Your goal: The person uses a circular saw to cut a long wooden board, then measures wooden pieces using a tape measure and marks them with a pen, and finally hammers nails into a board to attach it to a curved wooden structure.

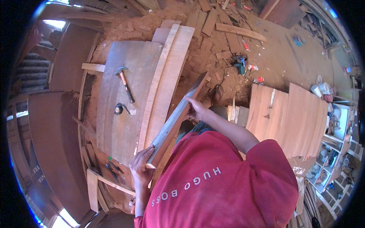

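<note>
A long wooden board runs slantwise in front of my body, with its near end low on the left and its far end toward the middle. My left hand is closed on the near end, fingers laid over its top face. Farther along, my right hand grips the board from its right side; some of its fingertips are hidden. Left of the board stands a wooden work surface with a pale plank along its right side. A claw hammer and a black tape measure lie on it.
A green power tool rests on the sawdust-covered floor among wood offcuts. To the right are several wide brown boards and a shelf unit of small items. Large dark panels stand at the left.
</note>
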Available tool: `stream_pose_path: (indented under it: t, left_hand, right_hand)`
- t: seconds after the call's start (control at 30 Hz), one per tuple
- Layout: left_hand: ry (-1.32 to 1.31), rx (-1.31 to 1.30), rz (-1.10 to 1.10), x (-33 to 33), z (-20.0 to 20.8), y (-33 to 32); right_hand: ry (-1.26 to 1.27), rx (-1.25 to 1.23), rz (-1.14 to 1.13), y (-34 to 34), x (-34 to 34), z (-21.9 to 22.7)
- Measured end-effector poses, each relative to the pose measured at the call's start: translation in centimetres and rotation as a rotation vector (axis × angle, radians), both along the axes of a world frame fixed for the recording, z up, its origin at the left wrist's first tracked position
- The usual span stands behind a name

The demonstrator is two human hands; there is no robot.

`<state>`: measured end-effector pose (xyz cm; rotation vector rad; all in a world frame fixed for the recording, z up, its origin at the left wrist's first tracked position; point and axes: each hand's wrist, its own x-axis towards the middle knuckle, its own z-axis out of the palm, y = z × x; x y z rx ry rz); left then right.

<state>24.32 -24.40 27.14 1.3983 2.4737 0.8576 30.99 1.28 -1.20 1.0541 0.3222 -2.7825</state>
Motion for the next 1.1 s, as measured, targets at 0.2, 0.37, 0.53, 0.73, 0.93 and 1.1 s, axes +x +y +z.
stream_pose_path:
  t: [0.2,0.37,0.53,0.73,0.93,1.1]
  left_hand:
    - [-0.05,-0.28,-0.137,0.1,1.6,-5.2]
    - [-0.419,-0.386,-0.235,-4.1,2.1,-5.2]
    - [-0.612,-0.255,0.376,-4.6,-6.6,-2.6]
    - [-0.582,-0.201,0.392,-3.5,-16.8,2.6]
    - [-1.028,0.053,0.48,-4.4,-10.3,18.8]
    - [-1.421,0.234,0.482,-8.5,-2.6,38.1]
  right_hand:
    - [-0.03,0.156,-0.185,-1.1,-1.0,2.2]
    - [0.097,0.347,-0.212,2.8,-2.1,3.1]
    - [0.277,0.404,-0.192,4.6,-3.3,8.8]
    - [0.299,0.846,-0.147,9.0,-5.8,13.7]
    - [0.301,1.059,0.025,22.3,-11.9,22.7]
    - [0.24,1.176,-0.324,33.3,-11.2,22.8]
